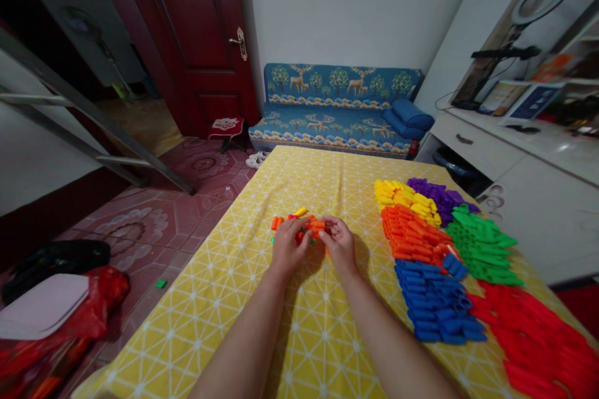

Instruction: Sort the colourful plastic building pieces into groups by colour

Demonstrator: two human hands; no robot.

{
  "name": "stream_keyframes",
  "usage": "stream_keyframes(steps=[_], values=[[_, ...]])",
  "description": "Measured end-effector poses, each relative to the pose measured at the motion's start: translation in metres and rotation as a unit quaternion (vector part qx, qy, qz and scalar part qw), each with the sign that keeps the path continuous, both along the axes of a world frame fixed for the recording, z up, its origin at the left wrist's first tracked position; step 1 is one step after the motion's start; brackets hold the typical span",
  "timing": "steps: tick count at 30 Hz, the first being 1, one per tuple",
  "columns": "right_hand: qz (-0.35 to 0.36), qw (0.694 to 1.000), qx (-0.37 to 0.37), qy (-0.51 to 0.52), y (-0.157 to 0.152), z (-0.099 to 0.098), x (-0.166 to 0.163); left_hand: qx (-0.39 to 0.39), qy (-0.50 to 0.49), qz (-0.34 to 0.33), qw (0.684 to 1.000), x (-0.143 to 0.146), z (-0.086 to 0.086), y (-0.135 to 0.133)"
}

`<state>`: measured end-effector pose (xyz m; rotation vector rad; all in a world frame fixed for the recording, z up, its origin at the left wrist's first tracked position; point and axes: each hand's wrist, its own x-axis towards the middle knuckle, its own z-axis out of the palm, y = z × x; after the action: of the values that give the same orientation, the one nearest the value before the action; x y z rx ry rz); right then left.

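Observation:
Between my two hands is a small cluster of orange plastic tube pieces, held a little above the yellow tablecloth. My right hand pinches the cluster from the right with thumb and fingers. From the left, my left hand curls in, its fingertips at the cluster's left end; a red piece shows under its palm, partly hidden. Just beyond my left hand lie loose pieces: an orange pair and a yellow tube. Small green bits peek out beside the hand.
Sorted heaps of tube pieces line the table's right side: yellow, purple, orange, green, blue and red. A blue sofa stands beyond the table. A green piece lies on the floor.

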<state>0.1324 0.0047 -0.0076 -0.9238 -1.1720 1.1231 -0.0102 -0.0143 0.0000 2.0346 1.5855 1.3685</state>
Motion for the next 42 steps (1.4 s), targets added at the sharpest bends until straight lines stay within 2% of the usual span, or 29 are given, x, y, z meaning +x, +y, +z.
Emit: stream_keyframes(steps=[5,9,13,20,26,29,32,34,37,40,42], values=[[-0.005,0.999,0.002,0.042,0.002,-0.002,-0.001,0.058,-0.028,-0.008,0.998,0.003,0.0,-0.001],[-0.049,0.999,-0.007,-0.009,0.004,-0.006,-0.002,0.149,-0.016,0.009,0.989,0.004,-0.001,0.0],[-0.007,1.0,-0.016,-0.025,0.001,-0.002,-0.002,0.197,-0.008,0.029,0.98,0.005,0.0,-0.001],[0.006,0.999,-0.015,-0.042,-0.002,0.007,0.004,0.135,-0.03,-0.099,0.985,0.01,0.001,-0.004],[0.042,0.999,-0.034,0.005,-0.005,0.004,0.005,0.11,-0.062,-0.135,0.983,0.011,0.002,-0.005],[0.04,0.997,-0.058,0.03,-0.009,0.012,0.013,0.1,-0.053,-0.16,0.981,0.009,0.002,-0.007],[-0.007,0.999,-0.021,-0.035,-0.005,0.033,0.047,0.1,-0.034,-0.146,0.984,0.006,0.001,-0.007],[-0.085,0.987,0.043,-0.131,0.005,0.049,0.087,0.116,-0.028,-0.098,0.988,0.003,-0.002,-0.004],[-0.208,0.922,0.108,-0.31,0.028,0.065,0.157,0.128,-0.028,-0.018,0.991,0.0,-0.005,0.0],[-0.228,0.86,0.053,-0.454,0.049,0.063,0.212,0.126,-0.026,0.011,0.992,0.0,-0.007,0.002],[-0.216,0.836,0.019,-0.505,0.058,0.057,0.232,0.125,-0.025,0.012,0.992,0.0,-0.008,0.003]])
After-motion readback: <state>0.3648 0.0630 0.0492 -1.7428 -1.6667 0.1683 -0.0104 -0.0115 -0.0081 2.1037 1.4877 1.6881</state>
